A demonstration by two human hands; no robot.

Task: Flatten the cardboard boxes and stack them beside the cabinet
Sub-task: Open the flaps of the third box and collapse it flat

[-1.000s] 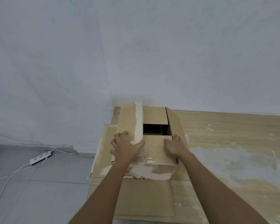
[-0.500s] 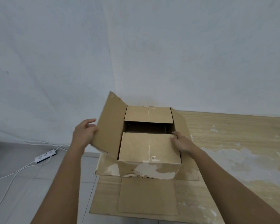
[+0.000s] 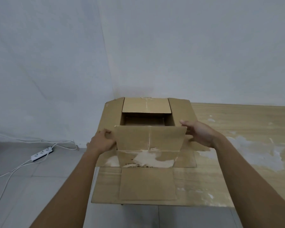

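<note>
A brown cardboard box (image 3: 148, 140) stands on the near left corner of a wooden table (image 3: 237, 122). Its top is open: the far flap, both side flaps and the near flap are folded outward, and the dark inside shows. A bottom flap lies flat on the table toward me. My left hand (image 3: 102, 142) curls its fingers around the left edge of the near flap. My right hand (image 3: 199, 134) is spread at that flap's right corner, thumb on top, palm facing the box.
The table (image 3: 247, 145) carries white paint smears on its right part. White walls meet in a corner just behind the box. On the grey tiled floor to the left lies a white power strip (image 3: 42, 153) with its cables.
My left hand let the left side flap fall outward and moved to the near flap's left edge. My right hand shifted to that flap's right corner. The near flap has tilted up.
</note>
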